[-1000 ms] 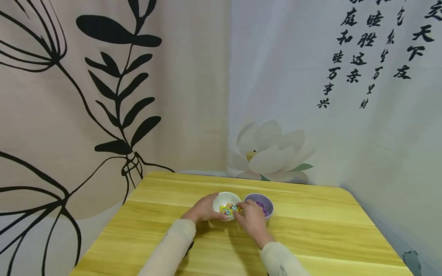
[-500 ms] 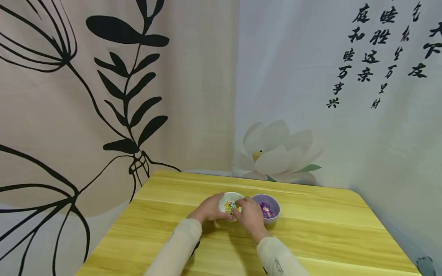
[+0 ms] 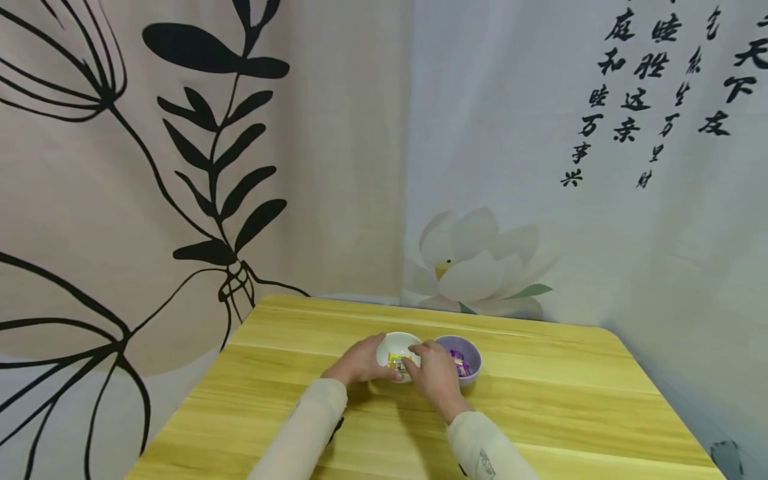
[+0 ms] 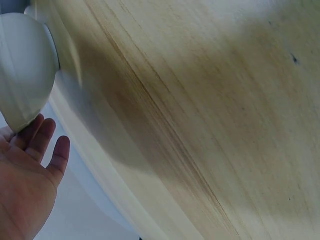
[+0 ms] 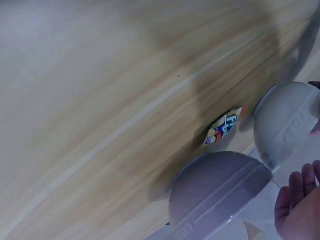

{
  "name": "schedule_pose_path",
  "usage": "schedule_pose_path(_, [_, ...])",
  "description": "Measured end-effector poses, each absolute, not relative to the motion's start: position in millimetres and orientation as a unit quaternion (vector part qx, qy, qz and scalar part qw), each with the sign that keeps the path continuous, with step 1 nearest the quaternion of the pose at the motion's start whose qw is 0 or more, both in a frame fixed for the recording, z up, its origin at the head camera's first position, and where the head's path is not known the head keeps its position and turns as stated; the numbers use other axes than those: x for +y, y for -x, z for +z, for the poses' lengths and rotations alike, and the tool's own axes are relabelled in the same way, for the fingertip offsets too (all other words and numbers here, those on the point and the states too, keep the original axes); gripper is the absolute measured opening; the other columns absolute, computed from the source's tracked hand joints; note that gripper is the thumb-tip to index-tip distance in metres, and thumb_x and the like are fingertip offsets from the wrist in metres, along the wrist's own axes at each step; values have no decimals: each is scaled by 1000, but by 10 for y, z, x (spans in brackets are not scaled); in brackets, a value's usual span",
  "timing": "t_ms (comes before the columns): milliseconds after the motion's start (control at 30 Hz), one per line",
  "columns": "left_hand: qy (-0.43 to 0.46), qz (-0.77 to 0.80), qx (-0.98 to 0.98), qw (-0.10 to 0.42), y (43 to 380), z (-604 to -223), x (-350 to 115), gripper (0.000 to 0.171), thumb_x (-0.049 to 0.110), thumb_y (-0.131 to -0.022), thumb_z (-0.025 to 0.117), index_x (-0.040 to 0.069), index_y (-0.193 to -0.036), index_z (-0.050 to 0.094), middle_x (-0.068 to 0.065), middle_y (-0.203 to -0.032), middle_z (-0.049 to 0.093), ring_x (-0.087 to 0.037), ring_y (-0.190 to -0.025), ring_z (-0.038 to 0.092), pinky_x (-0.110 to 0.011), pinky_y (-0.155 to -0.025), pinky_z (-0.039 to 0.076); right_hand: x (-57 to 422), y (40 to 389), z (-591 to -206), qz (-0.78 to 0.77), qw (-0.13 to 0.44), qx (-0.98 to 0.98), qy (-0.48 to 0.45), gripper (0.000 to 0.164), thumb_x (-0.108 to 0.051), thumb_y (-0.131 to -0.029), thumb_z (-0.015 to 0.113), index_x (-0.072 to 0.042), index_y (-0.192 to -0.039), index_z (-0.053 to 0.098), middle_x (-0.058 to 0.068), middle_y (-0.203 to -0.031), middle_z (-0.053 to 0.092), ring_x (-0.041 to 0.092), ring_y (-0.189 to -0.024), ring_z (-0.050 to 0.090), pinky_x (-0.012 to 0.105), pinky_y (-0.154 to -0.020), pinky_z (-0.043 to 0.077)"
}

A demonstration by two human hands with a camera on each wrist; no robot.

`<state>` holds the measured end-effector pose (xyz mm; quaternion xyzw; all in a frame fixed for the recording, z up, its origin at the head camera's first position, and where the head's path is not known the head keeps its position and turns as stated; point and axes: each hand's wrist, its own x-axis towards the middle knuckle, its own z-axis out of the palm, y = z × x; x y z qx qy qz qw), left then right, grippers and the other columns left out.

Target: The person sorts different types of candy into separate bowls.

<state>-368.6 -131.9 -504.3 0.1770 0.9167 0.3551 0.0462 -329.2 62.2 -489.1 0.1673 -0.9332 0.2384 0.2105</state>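
A white bowl (image 3: 391, 341) with yellow-wrapped candies (image 3: 397, 362) in it stands near the middle of the table. My left hand (image 3: 361, 360) grips its left side, thumb along the near side and fingers round the outside; the left wrist view shows the fingertips at the rim. My right hand (image 3: 437, 375) reaches over the bowl's right side, thumb and forefinger apart above the candies. Close by on the right is a purple bowl (image 3: 475, 363) holding purple-wrapped candies (image 3: 459, 363), partly hidden by my right hand. A small printed wrapped candy (image 5: 224, 126) appears between the two bowls in the right wrist view.
The wooden table (image 3: 558, 387) has rounded far corners. Behind it hangs a printed cloth (image 3: 336, 167) with dark plants, a lotus and Chinese characters.
The view has shifted slightly sideways. Fewer yellow wrappers show in the white bowl, and the orange one is out of sight. My left hand stays on the bowl, my right hand above it.
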Motion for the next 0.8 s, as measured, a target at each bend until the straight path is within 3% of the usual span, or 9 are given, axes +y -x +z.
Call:
schedule_pose_path(233, [-174, 367, 913, 50, 3702, -5030, -1357, 102, 52, -71, 86, 3, -148, 41, -11, -125, 60, -25, -103, 59, -44, -86, 50, 689, 3183, -4835, 247, 210, -929, -177, 26, -26, -87, 76, -6, -104, 76, 8, -99, 68, 29, -94, 65, 47, -83, 53])
schedule_pose_path(800, [-148, 346, 925, 57, 3694, -5014, -1286, 111, 52, -69, 88, -1, -151, 35, -19, -143, 49, -35, -126, 50, -52, -105, 40, 1087, 2694, -5170, 220, 194, -938, -183, 27, -22, -82, 79, -3, -100, 75, 5, -93, 67, 24, -82, 64, 42, -75, 53])
